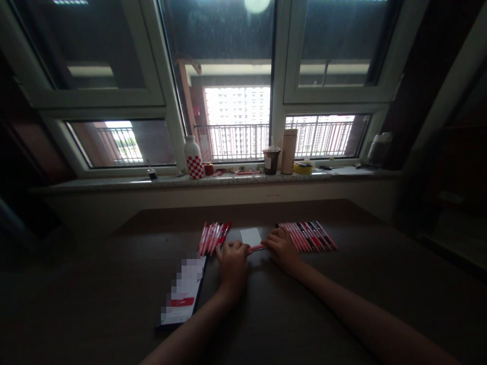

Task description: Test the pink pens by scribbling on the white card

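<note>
From the head view I see both hands low over a dark brown desk (125, 289). My left hand (233, 258) and right hand (283, 249) pinch opposite ends of one pink pen (256, 248), held level between them, just in front of a small white card (250, 236). Left of the card lies a group of pink and red pens (210, 239); on its right, near my right hand, a neat row of pink, red and black pens (309, 236). A flat, dark-edged case (186, 289) lies beside my left forearm.
</note>
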`<state>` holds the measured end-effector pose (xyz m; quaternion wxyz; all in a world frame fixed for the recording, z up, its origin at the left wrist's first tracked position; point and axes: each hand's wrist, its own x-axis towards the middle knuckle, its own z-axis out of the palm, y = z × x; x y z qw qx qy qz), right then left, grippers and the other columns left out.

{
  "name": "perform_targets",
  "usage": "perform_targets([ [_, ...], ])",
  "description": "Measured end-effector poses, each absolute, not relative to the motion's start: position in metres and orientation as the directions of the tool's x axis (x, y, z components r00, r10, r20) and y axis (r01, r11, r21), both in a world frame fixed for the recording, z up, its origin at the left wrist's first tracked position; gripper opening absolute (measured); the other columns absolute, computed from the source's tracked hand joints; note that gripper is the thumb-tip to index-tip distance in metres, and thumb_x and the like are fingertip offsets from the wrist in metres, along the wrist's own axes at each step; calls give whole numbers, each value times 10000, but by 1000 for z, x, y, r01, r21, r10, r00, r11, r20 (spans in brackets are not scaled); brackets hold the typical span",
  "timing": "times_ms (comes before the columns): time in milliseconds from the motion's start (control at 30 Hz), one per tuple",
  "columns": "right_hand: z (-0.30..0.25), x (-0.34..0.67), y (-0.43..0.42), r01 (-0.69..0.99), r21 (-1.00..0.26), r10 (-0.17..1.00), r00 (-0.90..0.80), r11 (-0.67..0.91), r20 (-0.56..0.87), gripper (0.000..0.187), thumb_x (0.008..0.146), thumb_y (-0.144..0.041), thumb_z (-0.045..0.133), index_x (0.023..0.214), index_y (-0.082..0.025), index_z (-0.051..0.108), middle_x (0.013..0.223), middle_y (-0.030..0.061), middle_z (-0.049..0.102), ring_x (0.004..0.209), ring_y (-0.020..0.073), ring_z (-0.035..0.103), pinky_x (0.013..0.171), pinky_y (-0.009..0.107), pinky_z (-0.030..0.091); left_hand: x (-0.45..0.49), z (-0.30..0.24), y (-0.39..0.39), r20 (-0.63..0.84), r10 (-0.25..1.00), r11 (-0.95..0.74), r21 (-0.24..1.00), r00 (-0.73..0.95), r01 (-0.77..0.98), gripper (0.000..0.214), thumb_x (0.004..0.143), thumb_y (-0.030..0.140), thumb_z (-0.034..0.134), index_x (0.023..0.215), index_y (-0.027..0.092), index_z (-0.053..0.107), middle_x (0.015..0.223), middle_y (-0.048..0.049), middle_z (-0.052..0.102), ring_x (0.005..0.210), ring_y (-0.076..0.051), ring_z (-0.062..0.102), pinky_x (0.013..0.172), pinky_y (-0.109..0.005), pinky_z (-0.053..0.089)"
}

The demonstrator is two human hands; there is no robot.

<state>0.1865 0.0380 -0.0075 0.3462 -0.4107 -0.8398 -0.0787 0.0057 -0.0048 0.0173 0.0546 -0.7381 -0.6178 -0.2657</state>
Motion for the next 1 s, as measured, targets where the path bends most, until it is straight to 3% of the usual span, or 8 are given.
perform_targets([
  [167,-7,188,38,753,-164,640,-398,637,657,167,893,-223,532,948,-258,685,858,24,669,980,228,469,998,452,205,5,14,-3,464,876,-242,194,128,951,216,886,299,449,885,300,665,914,-4,654,914,-214,467,914,-425,262],
  [1000,-5,187,39,757,-242,662,-312,606,682,133,868,-312,592,921,-308,714,880,3,721,955,233,476,910,407,232,8,9,-3,464,880,-218,208,100,953,306,883,154,357,873,270,640,863,-8,673,865,-211,496,970,-488,229],
])
